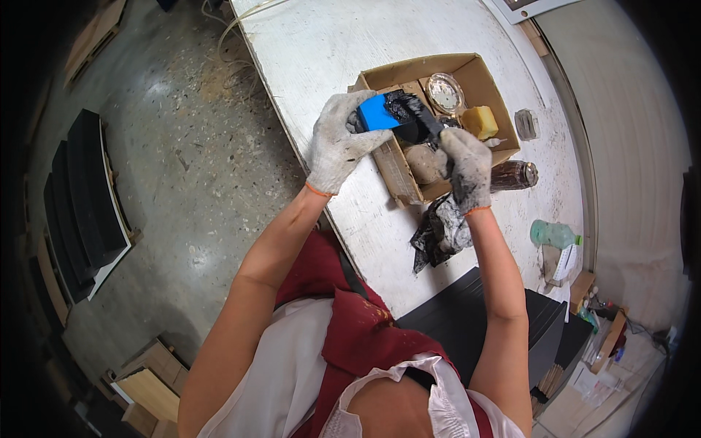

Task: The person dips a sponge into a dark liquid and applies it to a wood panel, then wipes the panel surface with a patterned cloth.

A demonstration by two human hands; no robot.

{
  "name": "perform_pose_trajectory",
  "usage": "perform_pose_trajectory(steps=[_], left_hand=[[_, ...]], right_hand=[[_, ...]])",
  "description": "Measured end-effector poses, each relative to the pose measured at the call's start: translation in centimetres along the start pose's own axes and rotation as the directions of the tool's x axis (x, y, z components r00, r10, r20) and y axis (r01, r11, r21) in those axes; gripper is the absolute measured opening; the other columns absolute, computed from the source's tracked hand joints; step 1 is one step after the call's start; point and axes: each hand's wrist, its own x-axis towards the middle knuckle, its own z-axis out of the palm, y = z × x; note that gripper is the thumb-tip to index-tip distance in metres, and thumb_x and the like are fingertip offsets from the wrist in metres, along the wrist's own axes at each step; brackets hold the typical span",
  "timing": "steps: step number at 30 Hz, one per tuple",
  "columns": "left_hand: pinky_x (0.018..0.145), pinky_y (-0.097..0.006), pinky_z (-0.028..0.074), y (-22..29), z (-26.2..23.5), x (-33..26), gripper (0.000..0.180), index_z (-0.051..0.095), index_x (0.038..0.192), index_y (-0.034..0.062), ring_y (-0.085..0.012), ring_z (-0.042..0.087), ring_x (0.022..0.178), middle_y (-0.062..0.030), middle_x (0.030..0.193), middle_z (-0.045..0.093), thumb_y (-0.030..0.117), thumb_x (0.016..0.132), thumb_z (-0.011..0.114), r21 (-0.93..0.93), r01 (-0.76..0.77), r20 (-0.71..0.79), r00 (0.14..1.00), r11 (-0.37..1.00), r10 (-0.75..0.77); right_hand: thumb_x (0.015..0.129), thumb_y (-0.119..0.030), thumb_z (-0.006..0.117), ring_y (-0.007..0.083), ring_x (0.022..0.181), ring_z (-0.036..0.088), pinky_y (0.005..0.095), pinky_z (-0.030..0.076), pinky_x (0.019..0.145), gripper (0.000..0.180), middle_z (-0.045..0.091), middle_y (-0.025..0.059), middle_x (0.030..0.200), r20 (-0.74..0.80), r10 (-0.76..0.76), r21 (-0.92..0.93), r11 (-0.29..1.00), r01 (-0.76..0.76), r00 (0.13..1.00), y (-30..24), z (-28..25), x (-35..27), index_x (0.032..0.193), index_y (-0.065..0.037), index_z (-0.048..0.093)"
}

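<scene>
My left hand (pixel 337 139), in a dirty white knit glove, grips a bright blue block (pixel 377 112) whose right end is smeared with thick black paste. My right hand (pixel 469 164), gloved alike, is closed round a dark brush (pixel 428 123); its bristled-looking end touches the blackened end of the block. Both hands are over the near side of an open cardboard box (pixel 398 171). Inside the box lie a round metal lid or tin (pixel 444 93), a yellow sponge-like block (pixel 480 122) and a greyish rounded bundle (pixel 426 163). The hands partly hide the contents.
The box stands on a white worktable (pixel 307 47). Near it are a dark brown jar (pixel 514 175) on its side, a crumpled black-and-white bag (pixel 444 232) and a green plastic bottle (pixel 555 234). Black panels (pixel 467 310) lie by the near edge; more black boards (pixel 84 197) stand on the floor left.
</scene>
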Motion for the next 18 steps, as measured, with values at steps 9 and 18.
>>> perform_pose_trajectory(steps=[9,18], left_hand=[[0.091,-0.034,0.051,0.5,0.5,-0.4,0.059,0.064,0.117,0.0036,-0.0244,0.062,0.103,-0.0131,0.111,0.062,0.024,0.066,0.085,0.111,-0.011,-0.038,0.999,0.994,0.015],[0.091,-0.034,0.050,0.4,1.3,-0.4,0.058,0.064,0.118,0.0044,-0.0236,0.061,0.103,-0.0129,0.111,0.062,0.023,0.067,0.084,0.174,-0.057,-0.041,0.997,0.983,0.065]], right_hand=[[0.091,-0.019,0.062,0.0046,0.051,0.048,0.0200,0.037,0.046,0.019,0.057,-0.0025,0.067,-0.094,0.046,0.062,0.997,-0.040,0.994,1.3,1.2,-0.7,0.091,-0.001,0.068],[0.093,-0.017,0.060,0.0076,0.051,0.054,0.0215,0.042,0.047,0.021,0.062,0.0031,0.065,-0.067,0.061,0.080,0.995,-0.056,0.996,0.3,3.3,-2.3,0.095,0.003,0.067]])
